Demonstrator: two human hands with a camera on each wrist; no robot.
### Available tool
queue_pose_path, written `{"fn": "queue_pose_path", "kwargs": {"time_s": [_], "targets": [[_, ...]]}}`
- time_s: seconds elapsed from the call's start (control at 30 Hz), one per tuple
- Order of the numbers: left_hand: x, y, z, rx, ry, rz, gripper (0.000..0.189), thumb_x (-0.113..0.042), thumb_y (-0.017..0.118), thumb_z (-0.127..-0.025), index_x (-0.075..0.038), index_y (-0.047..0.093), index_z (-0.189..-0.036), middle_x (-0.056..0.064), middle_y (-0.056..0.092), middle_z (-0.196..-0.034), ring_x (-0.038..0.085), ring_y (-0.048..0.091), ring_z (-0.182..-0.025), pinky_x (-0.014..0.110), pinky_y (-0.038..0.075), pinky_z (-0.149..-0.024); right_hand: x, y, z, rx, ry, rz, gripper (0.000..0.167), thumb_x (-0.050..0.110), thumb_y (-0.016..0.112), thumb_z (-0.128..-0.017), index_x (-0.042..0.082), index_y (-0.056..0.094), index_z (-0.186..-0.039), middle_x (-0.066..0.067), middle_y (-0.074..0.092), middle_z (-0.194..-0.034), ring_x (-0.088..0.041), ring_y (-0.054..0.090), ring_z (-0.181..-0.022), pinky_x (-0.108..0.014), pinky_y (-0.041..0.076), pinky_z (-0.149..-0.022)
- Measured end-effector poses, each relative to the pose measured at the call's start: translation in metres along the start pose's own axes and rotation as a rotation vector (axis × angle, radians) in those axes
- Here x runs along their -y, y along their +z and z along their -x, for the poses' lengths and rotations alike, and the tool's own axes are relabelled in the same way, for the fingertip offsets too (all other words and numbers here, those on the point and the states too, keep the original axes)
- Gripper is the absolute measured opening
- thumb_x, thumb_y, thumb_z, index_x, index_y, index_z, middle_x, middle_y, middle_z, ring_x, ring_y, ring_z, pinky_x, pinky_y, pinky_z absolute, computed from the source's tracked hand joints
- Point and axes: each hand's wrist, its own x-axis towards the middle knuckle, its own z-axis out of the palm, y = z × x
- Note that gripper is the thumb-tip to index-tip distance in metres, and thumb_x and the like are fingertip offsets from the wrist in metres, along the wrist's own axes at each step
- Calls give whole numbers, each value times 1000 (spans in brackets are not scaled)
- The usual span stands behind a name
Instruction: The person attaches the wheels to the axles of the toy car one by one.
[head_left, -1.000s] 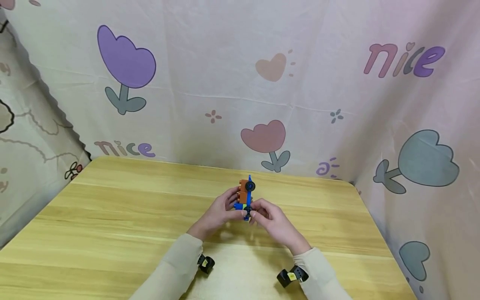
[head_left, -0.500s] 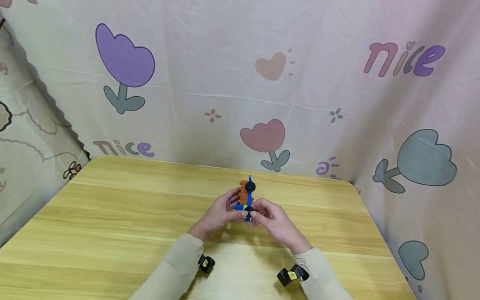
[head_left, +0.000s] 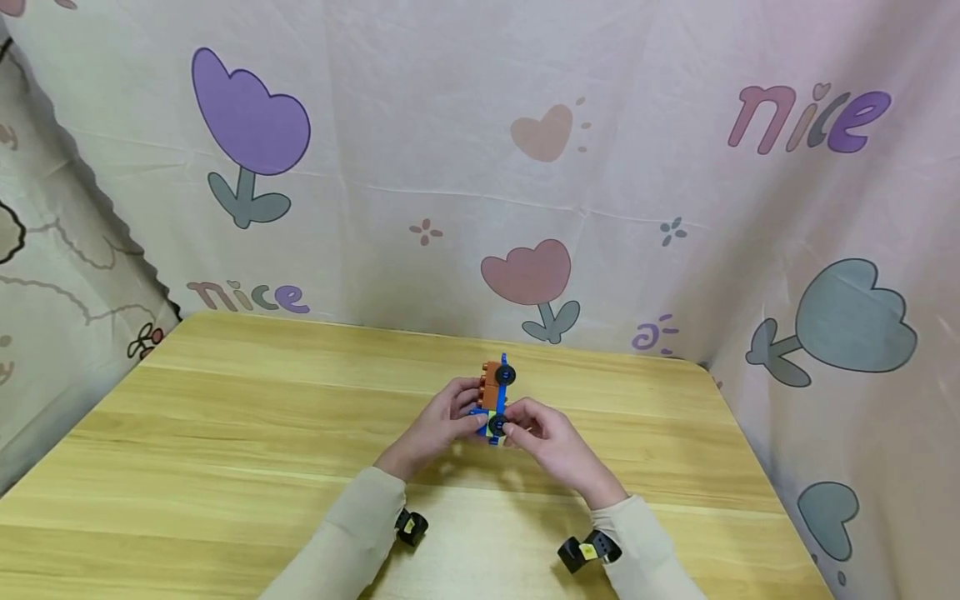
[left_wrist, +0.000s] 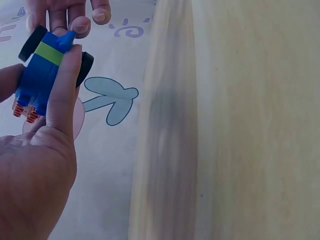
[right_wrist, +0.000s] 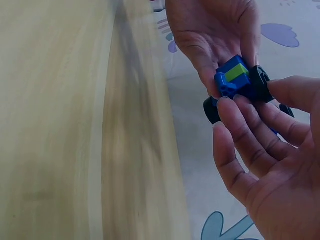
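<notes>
A small block-built toy car [head_left: 491,396] is held up over the table in the head view, its long side upright. It has orange bricks, a blue base, a lime green strip and black wheels. My left hand [head_left: 435,427] grips its blue end, thumb and fingers on either side, as the left wrist view shows on the blue block [left_wrist: 42,75]. My right hand [head_left: 558,446] holds the same end from the right; its thumb touches a black wheel [right_wrist: 259,83], and its fingers curl under the base. Parts of the underside are hidden by fingers.
The wooden table [head_left: 225,433] spreads beneath both hands. A printed cloth curtain [head_left: 420,150] hangs behind its far edge and at the sides. Black camera straps, one [head_left: 411,527] on the left wrist and one [head_left: 588,550] on the right, sit at the sleeves.
The toy car has turned slightly, its far end shifting a little right. My left thumb has drawn back from the near wheel onto the blue block. The right hand has barely moved.
</notes>
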Motion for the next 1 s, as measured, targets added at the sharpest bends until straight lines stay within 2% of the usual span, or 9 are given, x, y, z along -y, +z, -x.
{"fn": "queue_pose_path", "kwargs": {"time_s": [0.1,0.2,0.27,0.33,0.57,0.67,0.83,1.0], "targets": [[1,-1,-1,-21,11,1,58,-4,59,-97,2,31,-147,23,41,-145,39,42,-133,42,54,-87,8,0,2,-8,-1,-2,18,10,56,-101,-1,59,-114,-19,63,-100,-30,64,-88,-49,53,-81],[2,-2,-2,-35,27,8,56,-3,61,-96,3,35,-146,24,45,-141,40,45,-129,43,55,-85,16,0,3,-25,4,-9,20,5,55,-100,-4,57,-118,-23,61,-101,-35,63,-89,-53,51,-81],[3,-3,-3,-42,34,13,56,-3,63,-95,3,39,-144,25,48,-137,40,48,-126,43,55,-83,16,0,3,-42,8,-24,23,3,55,-100,-5,54,-121,-23,61,-103,-40,62,-91,-58,49,-83],[4,-3,-4,-46,37,15,55,-2,65,-93,4,42,-143,26,49,-135,41,49,-124,44,56,-82,9,-2,2,-63,4,-29,27,3,55,-99,-5,52,-125,-20,60,-105,-40,62,-92,-57,50,-83],[5,-4,-3,-101,48,-104,51,-4,69,-91,2,51,-138,18,57,-128,33,52,-119,39,57,-80,-4,-6,0,-126,-8,-30,32,7,57,-100,-1,48,-130,-19,58,-114,-26,60,-96,-35,53,-82],[4,-4,-2,-112,61,-155,49,-5,70,-90,0,54,-136,15,59,-126,32,53,-118,38,55,-83,-4,-7,0,-143,-18,-25,30,9,57,-100,2,50,-129,-22,57,-116,-26,60,-97,-34,53,-82],[4,-4,-3,-124,72,-211,45,-8,71,-90,-1,57,-132,12,60,-125,29,53,-116,37,51,-89,-5,-8,0,-190,-24,5,28,11,59,-99,5,54,-126,-17,59,-115,-25,60,-99,-33,53,-82],[4,-4,-4,-117,52,-215,41,-11,69,-93,-3,59,-132,12,61,-124,29,54,-112,37,51,-86,-5,-9,-1,-241,-23,1,34,12,61,-99,4,51,-130,-13,58,-118,-25,59,-101,-30,52,-82]]}}
